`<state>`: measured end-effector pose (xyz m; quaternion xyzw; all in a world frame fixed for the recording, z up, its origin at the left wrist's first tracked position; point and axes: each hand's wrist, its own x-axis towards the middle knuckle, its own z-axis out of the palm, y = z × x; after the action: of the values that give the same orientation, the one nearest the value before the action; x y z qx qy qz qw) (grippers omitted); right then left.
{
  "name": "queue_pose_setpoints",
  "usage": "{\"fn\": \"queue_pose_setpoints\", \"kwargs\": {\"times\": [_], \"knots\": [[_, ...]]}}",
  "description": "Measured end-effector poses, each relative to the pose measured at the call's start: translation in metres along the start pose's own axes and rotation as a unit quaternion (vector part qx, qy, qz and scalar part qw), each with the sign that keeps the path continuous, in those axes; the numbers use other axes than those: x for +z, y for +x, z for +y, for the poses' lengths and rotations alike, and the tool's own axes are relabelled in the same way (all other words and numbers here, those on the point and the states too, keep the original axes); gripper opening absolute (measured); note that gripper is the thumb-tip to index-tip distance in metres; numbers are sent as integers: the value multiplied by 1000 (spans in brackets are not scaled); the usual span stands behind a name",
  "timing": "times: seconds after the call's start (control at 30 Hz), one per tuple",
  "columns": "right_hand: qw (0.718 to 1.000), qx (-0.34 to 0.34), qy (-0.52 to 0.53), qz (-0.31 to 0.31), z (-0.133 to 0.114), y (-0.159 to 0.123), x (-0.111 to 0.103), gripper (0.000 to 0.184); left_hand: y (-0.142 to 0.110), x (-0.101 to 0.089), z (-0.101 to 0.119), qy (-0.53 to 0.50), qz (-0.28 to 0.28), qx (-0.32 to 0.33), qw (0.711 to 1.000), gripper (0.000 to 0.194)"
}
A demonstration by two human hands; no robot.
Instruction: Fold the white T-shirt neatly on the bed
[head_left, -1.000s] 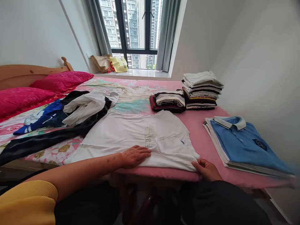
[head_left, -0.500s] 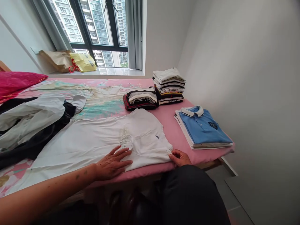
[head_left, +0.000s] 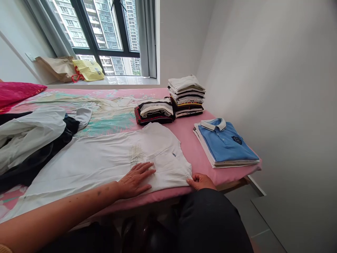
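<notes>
A white shirt [head_left: 105, 158] lies spread flat across the near edge of the pink bed [head_left: 189, 140]. My left hand [head_left: 135, 179] rests flat on it with fingers stretched out, just below a faint printed patch. My right hand [head_left: 201, 181] pinches the shirt's sleeve corner at the bed's front edge. A folded blue polo shirt [head_left: 223, 142] tops a short stack of folded shirts to the right, near the bed's corner.
Two piles of folded clothes [head_left: 184, 95] stand at the far right of the bed. A heap of unfolded dark and white clothes [head_left: 28, 140] lies at left, beside a magenta pillow [head_left: 15, 93]. Paper and yellow bags [head_left: 79, 68] sit on the window sill. A white wall runs close on the right.
The view has swung to the right, away from the pillows and headboard. My left hand has slid a little right over the shirt. My right hand keeps its pinch on the sleeve corner.
</notes>
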<state>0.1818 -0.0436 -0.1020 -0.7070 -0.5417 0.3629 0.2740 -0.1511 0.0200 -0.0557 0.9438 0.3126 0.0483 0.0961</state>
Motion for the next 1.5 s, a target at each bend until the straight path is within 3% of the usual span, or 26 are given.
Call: {"fn": "queue_pose_setpoints", "kwargs": {"times": [0.07,0.13,0.23,0.3,0.37,0.43,0.57,0.67,0.77,0.9,1.0,1.1,1.2,1.27,1.33,1.4,1.5], "knots": [[999,-14,18,24,-1,-3,-2,38,5,1,-4,-13,84,-92,992,55],[995,-52,45,66,-6,-6,-7,38,14,0,-8,-36,127,-201,971,56],[979,-176,49,91,-24,-6,-15,30,29,-3,-14,-83,104,-308,942,56],[963,-259,15,70,-43,2,-17,24,38,-6,-16,-103,74,-330,935,58],[952,-301,-33,43,-64,16,-14,20,45,-9,-17,-113,55,-341,932,58],[952,-294,-86,25,-83,37,-6,17,49,-10,-17,-124,49,-357,924,55],[965,-187,-182,5,-106,83,20,30,52,-10,-19,-141,56,-381,912,36],[963,-154,-222,8,-113,109,39,40,49,-7,-20,-136,63,-368,918,30],[959,-161,-231,21,-110,122,50,21,45,-1,-22,-138,70,-346,926,36],[960,-160,-224,42,-105,128,54,15,39,10,-25,-137,100,-323,931,35],[963,-154,-215,62,-112,121,51,16,35,11,-26,-140,152,-330,921,39],[947,-254,-176,83,-124,98,48,20,31,2,-21,-100,203,-241,944,39],[884,-433,-176,5,-120,67,49,20,28,-6,-11,-41,128,-66,989,35],[849,-468,-239,-56,-102,50,48,26,24,-4,-6,-12,58,-21,998,33],[850,-422,-311,-59,-75,39,44,40,20,4,-5,9,11,-27,1000,42],[870,-334,-361,-39,-50,32,34,50,16,12,-7,22,-20,-42,999,55],[890,-236,-390,-32,-37,25,13,51,13,19,-11,34,-46,-47,997,60]]}}
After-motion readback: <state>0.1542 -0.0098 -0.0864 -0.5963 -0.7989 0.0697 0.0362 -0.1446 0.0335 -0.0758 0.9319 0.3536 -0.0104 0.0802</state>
